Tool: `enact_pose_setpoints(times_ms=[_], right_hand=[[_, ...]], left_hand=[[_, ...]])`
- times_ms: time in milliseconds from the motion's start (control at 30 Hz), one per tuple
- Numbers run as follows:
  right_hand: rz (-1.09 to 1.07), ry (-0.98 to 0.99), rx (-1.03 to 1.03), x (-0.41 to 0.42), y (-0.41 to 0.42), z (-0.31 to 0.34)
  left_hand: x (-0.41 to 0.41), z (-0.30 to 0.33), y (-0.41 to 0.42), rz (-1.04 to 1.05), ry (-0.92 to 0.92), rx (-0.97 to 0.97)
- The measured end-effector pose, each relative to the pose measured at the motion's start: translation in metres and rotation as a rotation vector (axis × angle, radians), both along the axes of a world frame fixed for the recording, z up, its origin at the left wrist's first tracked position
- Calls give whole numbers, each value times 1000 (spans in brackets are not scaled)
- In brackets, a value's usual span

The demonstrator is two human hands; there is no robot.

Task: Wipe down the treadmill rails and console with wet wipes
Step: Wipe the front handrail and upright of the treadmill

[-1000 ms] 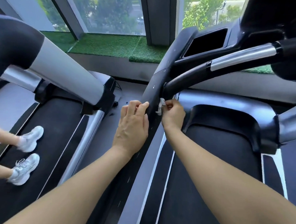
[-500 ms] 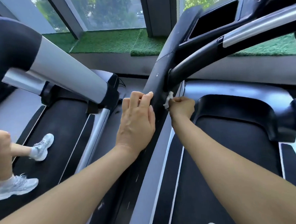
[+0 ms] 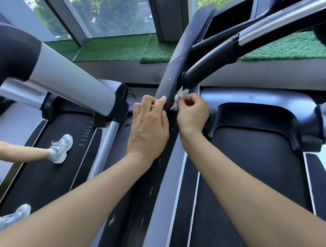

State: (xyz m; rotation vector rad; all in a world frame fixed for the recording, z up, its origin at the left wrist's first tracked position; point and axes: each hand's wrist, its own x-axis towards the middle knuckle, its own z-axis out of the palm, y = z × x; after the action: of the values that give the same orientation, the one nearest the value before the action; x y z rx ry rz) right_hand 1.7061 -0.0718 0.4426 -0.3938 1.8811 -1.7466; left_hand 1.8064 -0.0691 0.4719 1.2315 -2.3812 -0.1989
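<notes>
R hand (image 3: 192, 112) pinched a small crumpled wet wipe (image 3: 178, 99) between thumb and curled fingers, pressing it to the near side of the dark upright rail (image 3: 172, 79), just below where the black handlebar (image 3: 211, 61) joined it. L hand (image 3: 149, 127) sat just across the rail from the R, fingers bent over its far edge and gripping it, prob. as a brace. Console tray (image 3: 228, 12) was well above and beyond both hands, w/ no wipe near it; judged not yet reached in this pass.

Risks from here, as judgement:
- Wipe looked wadded to a tiny scrap, so contact patch was small; streaks or missed strips likely unless refolded.
- Tight nook at the handlebar joint, right above R fingertips: wipe could snag or tear there.
- White flecks showed along the rail below the L wrist; could be lint or scuffs, can't tell. If lint, a shredding wipe would add more.
- Another person's shoe (image 3: 60, 148) was on the next belt (image 3: 47, 167), well off to the L of L hand; leaning that way could mean a bump.
</notes>
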Motion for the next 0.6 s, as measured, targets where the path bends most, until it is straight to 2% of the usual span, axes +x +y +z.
enact_pose_setpoints(times_ms=[67,267,433,600], right_hand=[[-18,-1,-40,0,-3,7],[-9,-54,17,-8,-9,5],[17,106,-39,-5,-3,9],[-28,122,25,-8,-8,2]], left_hand=[[0,1,0,3,-8,7],[0,0,0,16,-5,7],[1,0,1,22,-5,0],[0,1,1,24,9,-2]])
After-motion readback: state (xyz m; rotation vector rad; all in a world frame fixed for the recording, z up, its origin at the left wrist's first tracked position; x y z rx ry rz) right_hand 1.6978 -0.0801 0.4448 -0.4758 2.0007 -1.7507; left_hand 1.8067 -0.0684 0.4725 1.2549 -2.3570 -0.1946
